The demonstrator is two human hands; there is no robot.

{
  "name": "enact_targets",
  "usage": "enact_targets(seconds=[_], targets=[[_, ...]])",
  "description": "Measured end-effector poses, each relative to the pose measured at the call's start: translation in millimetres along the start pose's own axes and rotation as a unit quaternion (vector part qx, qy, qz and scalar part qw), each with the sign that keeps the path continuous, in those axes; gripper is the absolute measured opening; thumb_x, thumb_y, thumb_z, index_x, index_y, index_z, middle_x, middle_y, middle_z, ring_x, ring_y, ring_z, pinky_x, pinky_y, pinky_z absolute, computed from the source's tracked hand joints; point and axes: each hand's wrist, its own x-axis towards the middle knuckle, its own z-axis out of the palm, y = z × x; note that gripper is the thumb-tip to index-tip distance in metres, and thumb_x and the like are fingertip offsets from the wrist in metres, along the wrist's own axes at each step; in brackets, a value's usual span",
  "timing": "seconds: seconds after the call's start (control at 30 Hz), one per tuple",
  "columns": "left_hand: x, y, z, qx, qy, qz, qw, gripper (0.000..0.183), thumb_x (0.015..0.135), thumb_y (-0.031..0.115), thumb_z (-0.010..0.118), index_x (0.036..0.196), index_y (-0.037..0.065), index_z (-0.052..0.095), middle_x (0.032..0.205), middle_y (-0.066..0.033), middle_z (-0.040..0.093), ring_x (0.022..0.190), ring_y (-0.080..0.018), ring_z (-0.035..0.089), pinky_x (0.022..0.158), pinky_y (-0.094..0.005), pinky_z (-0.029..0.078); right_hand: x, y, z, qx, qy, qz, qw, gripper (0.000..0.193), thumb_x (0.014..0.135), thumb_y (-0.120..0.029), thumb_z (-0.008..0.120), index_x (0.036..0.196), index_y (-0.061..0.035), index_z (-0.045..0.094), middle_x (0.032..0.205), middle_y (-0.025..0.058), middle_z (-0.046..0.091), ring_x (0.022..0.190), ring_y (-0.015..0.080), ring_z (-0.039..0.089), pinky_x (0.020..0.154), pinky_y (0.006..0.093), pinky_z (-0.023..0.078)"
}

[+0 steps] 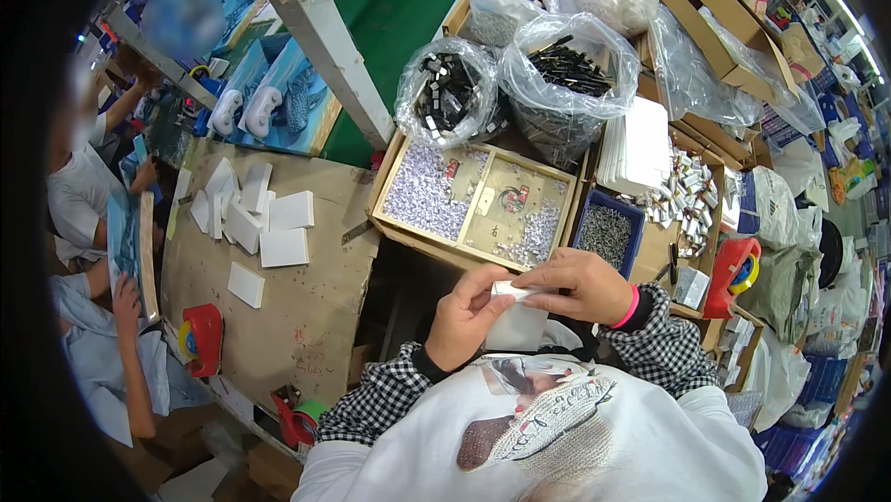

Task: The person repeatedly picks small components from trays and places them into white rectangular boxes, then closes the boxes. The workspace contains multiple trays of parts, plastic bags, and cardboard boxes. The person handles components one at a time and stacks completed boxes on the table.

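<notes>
The workspace is a crowded packing bench. A brown cardboard sheet [297, 316] covers the bench surface at the left. A green mat [394, 10] lies beyond it, crossed by a white metal upright [320, 33] of the bench frame. Open cardboard cartons [715, 15] line the far right edge. Red tape dispensers [200, 340] stand on the cardboard. Lighting is bright and even overhead.

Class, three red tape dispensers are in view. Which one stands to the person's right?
The red tape dispenser with the yellow-and-blue roll, beside the cardboard boxes; the other two sit at the cardboard-covered table's left.
</notes>
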Motion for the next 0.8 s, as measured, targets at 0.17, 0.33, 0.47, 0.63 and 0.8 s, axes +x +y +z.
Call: enact_targets(seconds=[0.17, 0.33, 0.47, 0.63, 0.8], targets=[[5, -16, 3, 0.140, -0.072, 0.120, 0.980, 0.073, 0.088, 0.017, 0.059, 0.140, 0.001, 0.011, 0.114, -0.0162, 0.050, 0.100, -0.0263, 0.054, 0.087, -0.0331, 0.043, -3, -7, 15, -0.054, 0.106, -0.046, 0.992, 0.021, 0.076, -0.017, 0.069, 0.096, -0.0103, 0.068, 0.072, 0.0058, 0.064, 0.059, 0.0209, 0.054, 0.055, 0.0314, 0.045], [1, -8, 11, 0.218, -0.090, 0.103, 0.966, 0.093, 0.080, 0.013, 0.068, 0.141, 0.002, -0.001, 0.117, -0.0196, 0.049, 0.104, -0.0287, 0.055, 0.090, -0.0349, 0.042, -14, -18, 17, -0.054, 0.139, 0.009, 0.989, 0.022, 0.075, -0.015, 0.069, 0.097, -0.0115, 0.069, 0.070, 0.0058, 0.064, 0.054, 0.0204, 0.053, 0.052, 0.0316, 0.045], [1, 0, 16, 0.258, -0.108, 0.117, 0.953, 0.106, 0.075, 0.014, 0.072, 0.140, 0.003, -0.012, 0.121, -0.0222, 0.048, 0.105, -0.0301, 0.055, 0.090, -0.0355, 0.044, -20, -27, 15, -0.043, 0.145, 0.058, 0.987, 0.024, 0.074, -0.013, 0.069, 0.099, -0.0116, 0.070, 0.069, 0.0069, 0.064, 0.056, 0.0200, 0.055, 0.052, 0.0312, 0.046], [-1, 7, 18, 0.275, -0.149, 0.111, 0.943, 0.114, 0.073, 0.013, 0.074, 0.138, 0.004, -0.019, 0.125, -0.0238, 0.046, 0.107, -0.0315, 0.055, 0.090, -0.0361, 0.045, -27, -37, 12, -0.038, 0.158, 0.092, 0.982, 0.021, 0.074, -0.013, 0.068, 0.095, -0.0111, 0.071, 0.068, 0.0084, 0.063, 0.058, 0.0207, 0.058, 0.053, 0.0312, 0.046], [-2, 2, 19, 0.248, -0.157, 0.136, 0.946, 0.109, 0.072, 0.014, 0.075, 0.140, 0.006, -0.010, 0.125, -0.0232, 0.046, 0.107, -0.0324, 0.055, 0.088, -0.0359, 0.046, -30, -40, 8, -0.036, 0.151, 0.069, 0.985, 0.017, 0.077, -0.013, 0.066, 0.093, -0.0101, 0.070, 0.070, 0.0090, 0.064, 0.058, 0.0220, 0.059, 0.054, 0.0309, 0.047]])
